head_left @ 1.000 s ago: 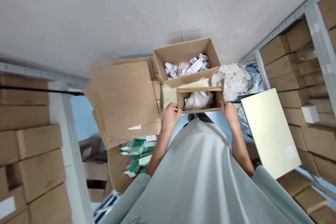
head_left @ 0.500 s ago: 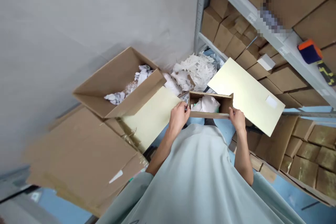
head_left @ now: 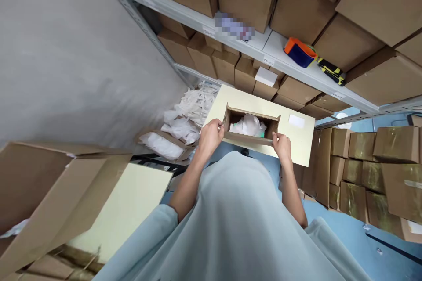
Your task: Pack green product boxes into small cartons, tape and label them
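Note:
A small open cardboard box (head_left: 250, 139) is held up in front of my body, over the edge of a pale yellow tabletop (head_left: 296, 145). My left hand (head_left: 211, 135) grips its left end, and my right hand (head_left: 282, 144) pinches the right end near the rim. Inside lies crumpled white paper (head_left: 249, 125), with a bit of something green showing beneath it. What else the paper covers is hidden. A white label (head_left: 296, 121) lies on the tabletop beyond my right hand.
Metal shelving (head_left: 244, 46) full of cardboard boxes runs behind the table, with a box cutter (head_left: 331, 71) on it. Shredded white paper (head_left: 198, 103) heaps by the wall. A large open carton (head_left: 49, 193) stands at left; taped boxes (head_left: 365, 171) are stacked at right.
My view has turned to the right. The small box, still in both hands, has come from the gap between the tables to the right-hand tabletop.

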`<action>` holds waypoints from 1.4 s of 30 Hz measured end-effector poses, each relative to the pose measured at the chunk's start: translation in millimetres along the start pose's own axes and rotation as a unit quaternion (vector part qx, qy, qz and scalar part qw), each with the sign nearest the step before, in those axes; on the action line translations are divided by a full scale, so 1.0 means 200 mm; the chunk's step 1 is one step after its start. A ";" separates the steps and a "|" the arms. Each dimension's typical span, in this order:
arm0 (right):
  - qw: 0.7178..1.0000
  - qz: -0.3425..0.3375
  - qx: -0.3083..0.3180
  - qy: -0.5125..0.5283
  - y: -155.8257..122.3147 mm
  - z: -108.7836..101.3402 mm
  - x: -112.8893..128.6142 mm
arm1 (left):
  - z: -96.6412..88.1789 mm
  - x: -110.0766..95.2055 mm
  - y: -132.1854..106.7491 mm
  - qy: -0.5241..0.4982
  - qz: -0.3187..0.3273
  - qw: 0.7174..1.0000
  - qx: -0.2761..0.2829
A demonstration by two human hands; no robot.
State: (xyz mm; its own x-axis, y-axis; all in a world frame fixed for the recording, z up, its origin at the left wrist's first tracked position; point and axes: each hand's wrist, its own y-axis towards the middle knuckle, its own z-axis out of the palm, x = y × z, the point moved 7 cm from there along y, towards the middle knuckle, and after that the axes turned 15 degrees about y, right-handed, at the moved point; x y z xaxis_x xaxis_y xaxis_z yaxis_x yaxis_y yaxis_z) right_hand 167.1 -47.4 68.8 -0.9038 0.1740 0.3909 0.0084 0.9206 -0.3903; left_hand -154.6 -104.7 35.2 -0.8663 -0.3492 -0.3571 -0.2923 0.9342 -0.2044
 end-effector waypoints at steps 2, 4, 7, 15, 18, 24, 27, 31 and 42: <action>1.000 0.007 0.010 -0.003 0.10 -0.05 -0.02 | 0.03 -0.08 0.12 0.001 -0.002 1.000 -0.003; 0.999 0.025 0.031 -0.010 0.19 -0.07 -0.05 | 0.05 -0.13 0.22 -0.002 -0.015 1.000 -0.006; 0.999 0.038 0.036 -0.011 0.31 -0.10 -0.04 | 0.07 -0.15 0.32 -0.016 -0.028 0.999 0.000; 0.999 0.006 -0.044 0.007 0.71 -0.29 0.14 | 0.03 -0.15 0.34 -0.050 -0.002 0.998 0.048; 0.999 0.014 -0.037 0.022 0.81 -0.30 0.20 | 0.02 -0.18 0.30 -0.052 0.054 0.996 0.058; 0.996 0.028 0.017 0.087 0.79 -0.20 0.24 | 0.16 -0.28 0.34 -0.104 0.176 0.968 0.148; 0.989 0.005 0.010 0.145 0.74 -0.16 0.19 | 0.27 -0.26 0.42 -0.095 0.154 0.970 0.165; 0.977 -0.031 -0.038 0.208 0.69 -0.13 0.08 | 0.37 -0.21 0.50 -0.119 0.109 0.976 0.146; 0.947 -0.023 -0.156 0.280 0.79 -0.04 0.03 | 0.42 -0.16 0.57 -0.115 0.109 0.986 0.056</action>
State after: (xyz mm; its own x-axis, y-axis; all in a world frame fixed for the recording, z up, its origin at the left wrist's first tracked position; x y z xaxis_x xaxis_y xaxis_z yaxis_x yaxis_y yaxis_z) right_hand 166.6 101.5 15.1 -0.5390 0.2087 0.8161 0.1800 0.9750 -0.1305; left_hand -126.6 6.4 -54.1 -0.7851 -0.1594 -0.5986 -0.0513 0.9797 -0.1936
